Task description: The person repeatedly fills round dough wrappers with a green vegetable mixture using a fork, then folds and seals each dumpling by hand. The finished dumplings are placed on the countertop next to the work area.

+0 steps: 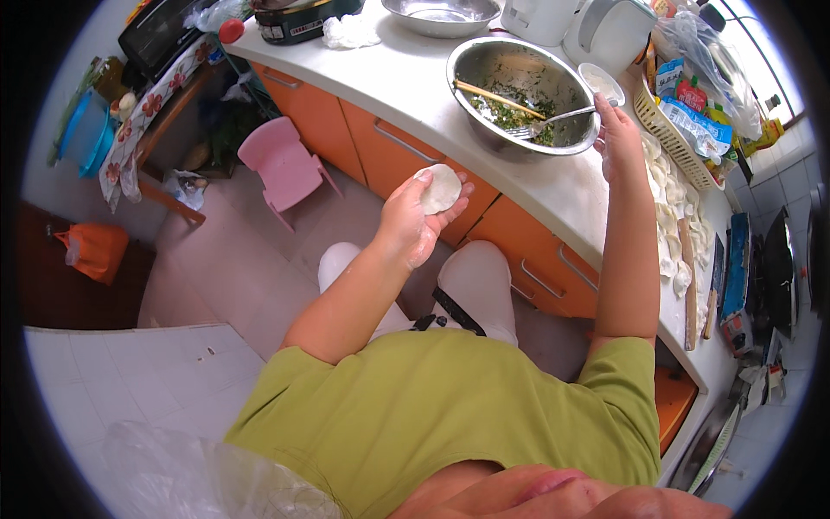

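A round, pale dough wrapper (441,189) lies in my left hand (415,217), held up before the counter's front with the thumb over its edge. My right hand (616,133) grips the handle end of a metal fork (570,115) at the rim of a steel mixing bowl (476,123). The fork's tines rest in chopped green filling (512,110) inside the bowl. Wooden chopsticks (496,98) lean across the filling from the left rim. Beside my right forearm, several pale dumplings (668,188) lie on the counter, next to a wooden rolling pin (688,285).
A small white dish (602,83) stands against the bowl's right side. Behind are a shallow metal basin (441,16) and a white container (538,19). A plastic basket (674,139) of packets stands at the right. A pink chair (282,165) stands on the floor to the left.
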A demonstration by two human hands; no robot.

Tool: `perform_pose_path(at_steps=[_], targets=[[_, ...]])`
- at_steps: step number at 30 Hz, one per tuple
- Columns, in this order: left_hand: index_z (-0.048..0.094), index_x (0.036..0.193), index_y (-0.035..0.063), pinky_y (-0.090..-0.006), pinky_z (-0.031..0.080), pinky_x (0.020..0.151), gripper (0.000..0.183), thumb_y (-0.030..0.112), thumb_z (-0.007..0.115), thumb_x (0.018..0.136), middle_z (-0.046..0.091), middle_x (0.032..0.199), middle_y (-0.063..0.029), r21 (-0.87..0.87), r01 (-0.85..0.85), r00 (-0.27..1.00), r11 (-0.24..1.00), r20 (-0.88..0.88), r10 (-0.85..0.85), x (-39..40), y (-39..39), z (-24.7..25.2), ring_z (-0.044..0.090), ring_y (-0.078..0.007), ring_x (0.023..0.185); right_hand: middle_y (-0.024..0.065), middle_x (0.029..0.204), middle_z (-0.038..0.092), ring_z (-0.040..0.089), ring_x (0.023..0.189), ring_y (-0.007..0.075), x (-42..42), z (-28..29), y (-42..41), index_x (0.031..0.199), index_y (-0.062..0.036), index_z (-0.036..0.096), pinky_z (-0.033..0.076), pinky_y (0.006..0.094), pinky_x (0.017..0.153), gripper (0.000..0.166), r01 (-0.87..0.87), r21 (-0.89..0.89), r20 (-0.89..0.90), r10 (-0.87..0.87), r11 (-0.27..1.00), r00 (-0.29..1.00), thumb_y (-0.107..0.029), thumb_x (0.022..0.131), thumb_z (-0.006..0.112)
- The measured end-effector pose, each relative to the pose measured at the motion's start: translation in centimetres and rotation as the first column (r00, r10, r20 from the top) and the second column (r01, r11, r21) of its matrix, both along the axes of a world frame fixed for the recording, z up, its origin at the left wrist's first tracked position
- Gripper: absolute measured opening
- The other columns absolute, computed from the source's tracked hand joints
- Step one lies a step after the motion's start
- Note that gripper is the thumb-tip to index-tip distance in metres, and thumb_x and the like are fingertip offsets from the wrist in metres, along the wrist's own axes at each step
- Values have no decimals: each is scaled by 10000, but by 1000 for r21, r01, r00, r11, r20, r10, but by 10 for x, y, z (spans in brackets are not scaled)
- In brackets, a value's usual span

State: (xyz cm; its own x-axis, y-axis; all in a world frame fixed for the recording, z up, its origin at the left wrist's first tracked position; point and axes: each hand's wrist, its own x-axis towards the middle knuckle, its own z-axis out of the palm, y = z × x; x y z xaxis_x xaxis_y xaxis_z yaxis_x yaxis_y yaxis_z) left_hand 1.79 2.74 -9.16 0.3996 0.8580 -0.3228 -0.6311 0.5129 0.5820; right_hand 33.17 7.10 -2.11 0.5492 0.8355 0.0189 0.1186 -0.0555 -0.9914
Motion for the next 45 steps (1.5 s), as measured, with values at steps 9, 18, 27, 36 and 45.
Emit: perform_pose_path(at_steps=[9, 18, 27, 36, 45], targets=[[448, 1254, -64, -409, 509, 966, 389, 225, 307, 1035, 562, 1217, -214, -98, -16, 997, 995, 79, 24, 2, 13, 0, 571, -337, 1142, -17, 797, 631, 518, 716, 60, -25, 31, -21, 990, -39, 714, 409, 215, 656, 272, -322, 95, 392, 262, 942, 882, -290, 963, 614], [436, 1299, -46, -423, 419, 1056, 435, 238, 222, 1049, 529, 1319, -202, -94, -95, 994, 991, 51, 100, 5, 17, -1, 526, -304, 1206, 56, 712, 630, 554, 686, 168, -54, 46, -41, 932, -31, 707, 447, 301, 645, 157, -418, 147, 787, 150, 897, 598, -155, 946, 611], [419, 1349, -27, -429, 365, 1098, 428, 218, 258, 1037, 498, 1379, -172, -14, -196, 981, 980, 3, 196, 8, 16, 21, 464, -292, 1293, 27, 699, 635, 544, 797, 222, -62, 28, -48, 923, -78, 723, 406, 347, 826, 107, -470, 99, 815, 200, 877, 545, -111, 898, 625], [397, 1357, -39, -437, 347, 1126, 412, 146, 281, 1007, 476, 1388, -195, -19, -185, 971, 983, 152, 186, 9, 13, 33, 450, -304, 1305, 37, 699, 613, 518, 796, 225, -58, 37, -50, 850, -48, 685, 398, 345, 794, 117, -497, 147, 782, 207, 855, 588, -93, 916, 599], [377, 1381, -65, -451, 338, 1138, 453, 168, 276, 1006, 470, 1400, -203, -37, -197, 976, 980, 91, 200, 12, 7, 39, 434, -328, 1328, 52, 732, 605, 512, 734, 179, -58, 37, -60, 849, -18, 672, 408, 293, 696, 165, -530, 176, 632, 317, 829, 707, -98, 947, 566]])
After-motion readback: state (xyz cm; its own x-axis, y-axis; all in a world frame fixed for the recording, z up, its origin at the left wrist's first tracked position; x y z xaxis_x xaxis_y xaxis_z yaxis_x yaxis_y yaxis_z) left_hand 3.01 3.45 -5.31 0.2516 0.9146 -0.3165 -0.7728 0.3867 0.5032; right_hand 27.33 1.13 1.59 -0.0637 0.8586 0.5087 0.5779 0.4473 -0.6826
